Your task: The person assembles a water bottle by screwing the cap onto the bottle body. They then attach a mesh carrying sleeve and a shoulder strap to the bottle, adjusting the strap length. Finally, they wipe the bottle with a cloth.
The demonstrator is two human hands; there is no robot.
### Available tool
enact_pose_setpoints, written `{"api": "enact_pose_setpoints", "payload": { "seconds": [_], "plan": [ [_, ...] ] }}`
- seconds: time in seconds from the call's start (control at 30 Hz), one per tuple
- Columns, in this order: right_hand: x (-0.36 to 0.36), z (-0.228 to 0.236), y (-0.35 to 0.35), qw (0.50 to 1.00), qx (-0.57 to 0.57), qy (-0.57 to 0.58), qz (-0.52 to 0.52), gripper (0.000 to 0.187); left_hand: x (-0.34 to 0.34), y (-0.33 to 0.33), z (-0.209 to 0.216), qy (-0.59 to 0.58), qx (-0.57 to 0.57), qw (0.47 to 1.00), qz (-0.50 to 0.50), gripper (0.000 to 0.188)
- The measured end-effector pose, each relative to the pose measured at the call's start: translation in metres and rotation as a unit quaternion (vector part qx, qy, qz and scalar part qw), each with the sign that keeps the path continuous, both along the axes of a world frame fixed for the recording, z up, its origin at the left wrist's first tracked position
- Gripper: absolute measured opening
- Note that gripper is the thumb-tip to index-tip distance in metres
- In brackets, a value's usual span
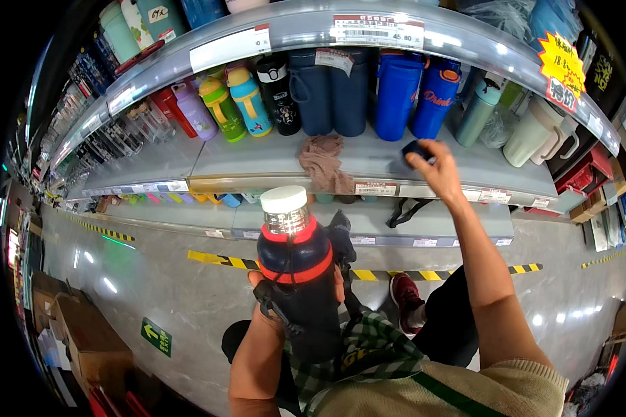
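Note:
My left hand (266,316) is wrapped round a large dark flask (295,295) with red bands, held upright in front of me. A white inner stopper (283,199) sits on its shiny metal neck, and a black strap hangs at its side. Over the shelf, my right hand (436,169) pinches a small dark cup-shaped cap (415,151), slightly blurred. A crumpled brown cloth (325,163) drapes over the shelf edge between my hands. Behind the cap stand two blue bottles (398,97) with orange trim.
The shelf (250,161) carries several bottles, among them a green kids' bottle (222,108), dark blue flasks (348,104) and a cream jug (533,132). An upper shelf edge (292,31) overhangs them. Striped tape (382,275) crosses the floor; cardboard boxes (83,333) stand at left.

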State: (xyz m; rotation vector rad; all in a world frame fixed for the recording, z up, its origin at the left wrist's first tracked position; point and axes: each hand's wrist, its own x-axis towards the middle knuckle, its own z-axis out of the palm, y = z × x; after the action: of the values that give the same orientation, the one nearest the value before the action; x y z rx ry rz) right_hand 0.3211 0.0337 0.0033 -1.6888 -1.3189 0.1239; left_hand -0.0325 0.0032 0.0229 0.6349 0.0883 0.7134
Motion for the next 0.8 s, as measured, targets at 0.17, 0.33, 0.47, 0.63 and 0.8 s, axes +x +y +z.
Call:
{"api": "enact_pose_setpoints", "payload": {
  "seconds": [0.17,0.33,0.47,0.63,0.8],
  "plan": [
    [-0.102,0.021,-0.037,0.881,-0.060,0.189,0.430,0.039,0.004,0.002,-0.003,-0.008,-0.001,0.999,-0.031,0.120],
    [-0.124,0.031,-0.040,0.818,-0.107,0.245,0.510,0.041,0.001,0.011,-0.011,-0.097,-0.007,0.991,-0.096,0.114],
    [-0.118,0.038,-0.041,0.800,-0.106,0.244,0.538,0.041,0.000,0.027,-0.023,-0.162,-0.029,0.975,-0.148,0.113],
    [-0.116,0.028,-0.045,0.702,-0.148,0.436,0.544,0.053,0.004,0.022,-0.021,-0.192,-0.049,0.966,-0.164,0.111],
    [-0.110,0.008,-0.048,0.620,-0.115,0.559,0.539,0.063,0.009,0.027,-0.009,-0.248,-0.069,0.950,-0.177,0.106]
  ]
}}
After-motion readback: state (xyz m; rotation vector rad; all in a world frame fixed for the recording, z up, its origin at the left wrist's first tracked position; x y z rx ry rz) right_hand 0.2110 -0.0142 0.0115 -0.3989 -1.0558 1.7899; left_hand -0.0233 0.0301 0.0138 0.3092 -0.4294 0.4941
